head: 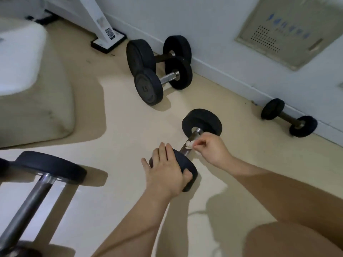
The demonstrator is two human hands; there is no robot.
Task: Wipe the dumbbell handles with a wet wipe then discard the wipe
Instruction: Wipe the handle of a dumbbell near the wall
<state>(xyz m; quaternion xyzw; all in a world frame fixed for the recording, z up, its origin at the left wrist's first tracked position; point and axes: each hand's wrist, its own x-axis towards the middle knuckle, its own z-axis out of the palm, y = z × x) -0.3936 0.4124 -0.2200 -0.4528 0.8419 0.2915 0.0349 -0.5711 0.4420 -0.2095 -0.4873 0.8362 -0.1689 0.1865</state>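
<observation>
Matt black rubber on the heads of the dumbbell (203, 120) at mid-floor, and its handle (184, 148) is polished metal, mirror-bright. Against it sits the wet wipe (189, 144): white, soft, crumpled. The floor (130, 130) looks smooth and cream with a low sheen. At the floor's lower left edge, the big dumbbell (35, 193) has a duller grey steel bar. By the wall, the front dumbbell (168, 77) gleams chrome; the rear dumbbell (163, 57) shows a dark, dull bar. The wall panel (289, 30) is beige, matt, perforated.

Beige floor (120, 130), five dumbbells on it.
Centre dumbbell (203, 118); dumbbell pair (148, 88) close together by the wall; small dumbbell (289, 117) against the baseboard; big dumbbell (37, 197) lower left; beige cushion (37, 117) left; white machine foot (108, 40) at back.
</observation>
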